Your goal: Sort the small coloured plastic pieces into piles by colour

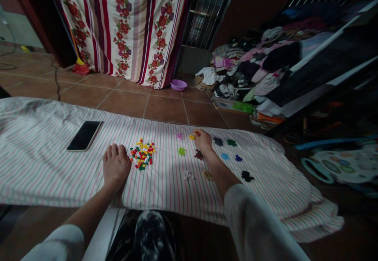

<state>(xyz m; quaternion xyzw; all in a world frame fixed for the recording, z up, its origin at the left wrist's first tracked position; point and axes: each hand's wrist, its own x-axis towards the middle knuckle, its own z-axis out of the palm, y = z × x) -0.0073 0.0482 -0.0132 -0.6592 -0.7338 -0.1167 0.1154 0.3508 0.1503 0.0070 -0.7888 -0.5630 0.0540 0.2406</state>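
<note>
Brown floor tiles are seen beyond a long desk covered by a striped cloth. Behind it, a doorway or wall is hung with a flowered curtain; a purple basin is set on the floor near its lower edge, and a red dustpan is placed at its left end. To the right, clothes are heaped in a dim corner.

On the cloth, a mixed pile of small red, yellow, green, white and orange pieces is spread just beside the left hand. That hand is laid palm down with its fingers extended, and no piece is seen in its grip. Farther left, a phone is laid with its dark screen up.

To the right of the mixed pile, small heaps are sorted by colour. The yellow heap is met by the fingertips of the right hand, whose grip is narrow, the fingers being drawn together; whether a piece is held cannot be told. Nearby are placed a pink heap, a lime heap, a brown heap, a white heap and a tan heap. Beyond the right forearm are found a grey heap, a dark green heap, a light blue heap, a dark blue heap and a black heap.
</note>
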